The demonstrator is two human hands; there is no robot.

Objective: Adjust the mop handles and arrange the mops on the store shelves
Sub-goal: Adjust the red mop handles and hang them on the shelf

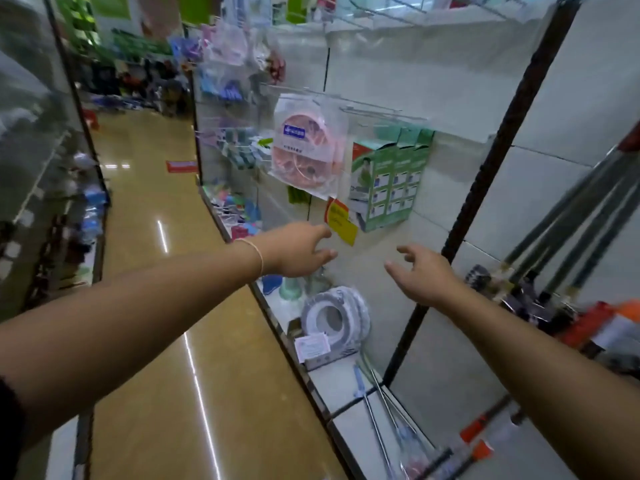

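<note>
Both my arms reach out toward the white shelf back panel. My left hand is open with fingers apart, just below a yellow price tag. My right hand is also open and holds nothing. Several dark mop handles lean at the far right, their clamp heads resting low by orange packaging. More mop poles with metal shafts and orange grips lie on the bottom shelf below my right arm.
A dark upright post divides the shelf bays. Pink packaged discs and green boxes hang on hooks. A round white packaged item stands on the bottom shelf. The tan aisle floor runs on the left, with another shelf unit beyond.
</note>
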